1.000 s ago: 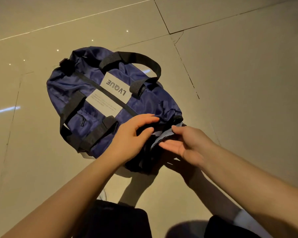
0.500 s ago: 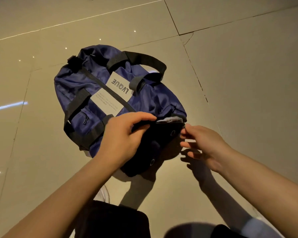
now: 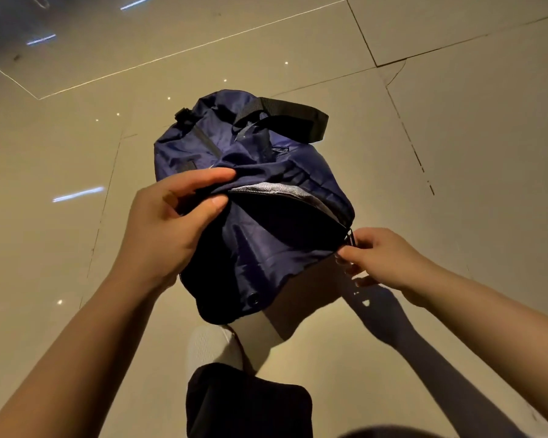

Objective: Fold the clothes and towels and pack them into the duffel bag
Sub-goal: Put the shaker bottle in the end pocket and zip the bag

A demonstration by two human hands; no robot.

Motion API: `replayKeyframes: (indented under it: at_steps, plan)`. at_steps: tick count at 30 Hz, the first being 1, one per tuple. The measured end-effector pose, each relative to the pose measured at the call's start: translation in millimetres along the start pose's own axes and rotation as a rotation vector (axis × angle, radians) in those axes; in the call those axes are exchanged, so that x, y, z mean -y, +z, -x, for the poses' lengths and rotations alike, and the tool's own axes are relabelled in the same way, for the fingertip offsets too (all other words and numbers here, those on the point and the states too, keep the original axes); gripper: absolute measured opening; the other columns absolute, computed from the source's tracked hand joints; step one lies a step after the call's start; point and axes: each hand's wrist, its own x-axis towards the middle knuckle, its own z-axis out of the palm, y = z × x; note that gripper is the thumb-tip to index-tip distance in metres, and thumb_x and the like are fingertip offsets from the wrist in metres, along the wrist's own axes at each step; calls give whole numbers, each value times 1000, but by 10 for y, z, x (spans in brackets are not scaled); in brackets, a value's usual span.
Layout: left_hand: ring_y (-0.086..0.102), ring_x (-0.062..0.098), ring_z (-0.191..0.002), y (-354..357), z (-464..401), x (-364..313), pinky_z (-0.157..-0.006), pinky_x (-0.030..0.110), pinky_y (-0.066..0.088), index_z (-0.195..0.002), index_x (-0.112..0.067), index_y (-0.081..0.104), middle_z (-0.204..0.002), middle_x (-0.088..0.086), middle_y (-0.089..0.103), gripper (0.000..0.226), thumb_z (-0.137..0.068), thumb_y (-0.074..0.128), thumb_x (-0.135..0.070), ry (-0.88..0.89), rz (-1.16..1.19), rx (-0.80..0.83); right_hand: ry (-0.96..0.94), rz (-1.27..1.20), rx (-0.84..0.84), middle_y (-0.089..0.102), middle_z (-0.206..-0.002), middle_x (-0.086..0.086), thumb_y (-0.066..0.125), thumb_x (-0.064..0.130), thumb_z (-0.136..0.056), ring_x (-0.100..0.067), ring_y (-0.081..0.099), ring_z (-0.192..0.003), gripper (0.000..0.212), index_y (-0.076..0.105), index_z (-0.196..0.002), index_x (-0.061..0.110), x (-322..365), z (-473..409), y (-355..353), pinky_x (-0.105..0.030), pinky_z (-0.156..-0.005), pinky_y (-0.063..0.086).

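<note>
A navy blue duffel bag (image 3: 266,245) with black webbing handles (image 3: 293,116) is tipped up on the tiled floor, its near end facing me. A curved zip on that end gapes, showing grey lining (image 3: 276,187) and a dark inside. My left hand (image 3: 168,222) grips the bag's fabric at the left end of the zip, thumb below and fingers above. My right hand (image 3: 377,257) pinches the zip pull (image 3: 348,238) at the right end. No clothes or towels are in sight.
Glossy beige floor tiles (image 3: 456,137) with dark joints surround the bag. My white-socked foot (image 3: 209,346) and black shorts (image 3: 247,403) lie just below the bag, near the bottom edge of the view.
The bag has been lifted and turned so its end faces me; the white label is out of sight. My right hand has drawn the zip pull to the right and the end pocket gapes wider.
</note>
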Motion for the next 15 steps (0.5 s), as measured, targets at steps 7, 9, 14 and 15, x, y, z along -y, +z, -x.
replayKeyframes:
  at_steps: [7,9,14,15]
  plan:
    - [62,5,-111,185,98,160,-103,33,47,-110,-34,66,-114,-13,69,40,-89,63,0,-78,-20,95,15,-86,80,61,-64,-1,41,26,-102,-11,52,-56,35,60,-79,9,-124,138,-165,-25,-57,40]
    - [61,5,-113,248,153,213,-105,38,45,-112,-35,66,-117,-12,68,40,-88,64,-3,-78,-59,115,1,-135,122,61,-61,0,40,25,-102,-10,49,-52,36,60,-77,8,-160,182,-235,-22,-52,37]
    - [59,4,-116,320,205,259,-105,39,45,-116,-37,64,-120,-14,65,40,-89,65,-6,-71,-79,98,-44,-276,195,55,-62,-5,38,24,-102,-10,41,-48,36,56,-76,7,-161,231,-325,-19,-46,33]
    - [59,4,-116,318,199,262,-105,40,45,-116,-36,64,-121,-13,65,41,-89,65,-6,-62,-79,99,-53,-293,208,55,-63,-6,38,23,-102,-10,41,-48,36,56,-76,7,-163,220,-327,-19,-45,32]
